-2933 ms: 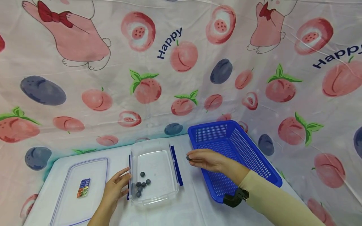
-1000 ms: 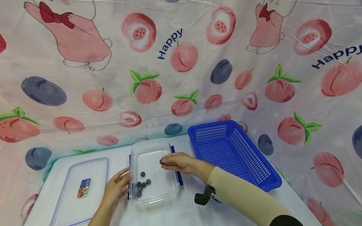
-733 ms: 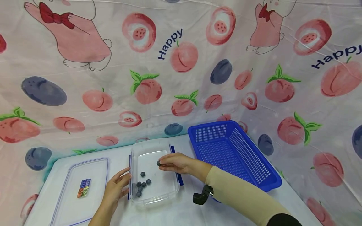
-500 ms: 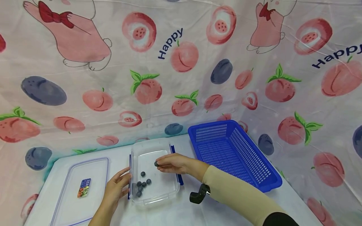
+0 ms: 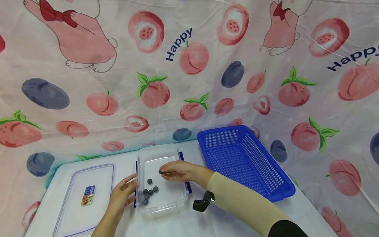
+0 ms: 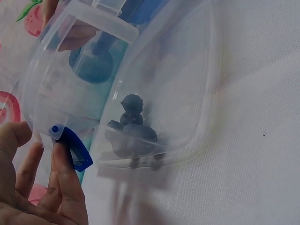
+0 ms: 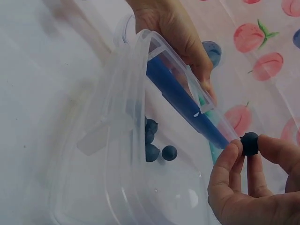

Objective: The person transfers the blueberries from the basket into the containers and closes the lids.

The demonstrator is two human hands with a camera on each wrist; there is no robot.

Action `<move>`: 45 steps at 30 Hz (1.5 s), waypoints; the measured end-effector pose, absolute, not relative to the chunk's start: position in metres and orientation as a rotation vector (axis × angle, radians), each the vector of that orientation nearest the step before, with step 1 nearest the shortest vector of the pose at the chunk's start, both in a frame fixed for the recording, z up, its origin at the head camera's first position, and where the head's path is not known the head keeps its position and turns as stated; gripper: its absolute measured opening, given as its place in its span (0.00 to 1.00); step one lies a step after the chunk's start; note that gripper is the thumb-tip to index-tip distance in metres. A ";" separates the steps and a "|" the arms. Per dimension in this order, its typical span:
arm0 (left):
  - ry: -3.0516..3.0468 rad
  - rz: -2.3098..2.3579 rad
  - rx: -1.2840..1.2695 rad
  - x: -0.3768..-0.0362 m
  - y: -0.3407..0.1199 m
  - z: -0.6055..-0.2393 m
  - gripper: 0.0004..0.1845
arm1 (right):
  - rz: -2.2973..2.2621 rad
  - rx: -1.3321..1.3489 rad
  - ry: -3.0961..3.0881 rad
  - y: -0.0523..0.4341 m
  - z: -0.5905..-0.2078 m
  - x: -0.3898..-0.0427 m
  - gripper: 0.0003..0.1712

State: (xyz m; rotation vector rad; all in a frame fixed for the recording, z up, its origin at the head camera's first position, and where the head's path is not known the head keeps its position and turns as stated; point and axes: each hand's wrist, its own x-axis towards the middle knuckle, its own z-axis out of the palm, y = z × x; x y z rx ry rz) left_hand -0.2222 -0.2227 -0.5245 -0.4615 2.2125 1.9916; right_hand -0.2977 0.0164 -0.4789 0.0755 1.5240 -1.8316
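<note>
My right hand (image 5: 177, 170) pinches a blueberry (image 7: 250, 144) between thumb and fingertips, over the clear plastic food container (image 5: 165, 204). Several more blueberries (image 5: 150, 192) lie on its floor, gathered toward the left front, with one blueberry (image 5: 149, 181) a little apart behind them. At the container's left side, my left hand (image 5: 122, 194) holds the edge, thumb and fingers bent at the rim. In the left wrist view, those fingers (image 6: 65, 187) sit right at the blue clip (image 6: 75, 150). The wall blurs the berries (image 6: 133, 136) there.
A blue slotted basket (image 5: 251, 158) stands to the right, partly behind the right sleeve (image 5: 237, 197). On the left lies the clear lid (image 5: 71, 210) with a coloured label (image 5: 88, 195). A fruit-printed cloth (image 5: 189, 82) hangs behind the white table (image 5: 177, 225).
My right hand has carried the blueberry leftward from beside the basket to over the container, lately drifting slowly further left. The left hand and the berries in the container have kept their places.
</note>
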 end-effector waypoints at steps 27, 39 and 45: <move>2.212 2.012 -0.489 -0.220 -0.219 -0.524 0.31 | -1.770 0.203 1.736 -0.017 -0.513 -0.285 0.14; 2.229 2.005 -0.493 -0.218 -0.218 -0.526 0.31 | -1.749 0.268 1.902 -0.025 -0.526 -0.278 0.11; 2.227 2.013 -0.490 -0.216 -0.217 -0.526 0.31 | -1.730 0.284 1.919 -0.024 -0.525 -0.275 0.10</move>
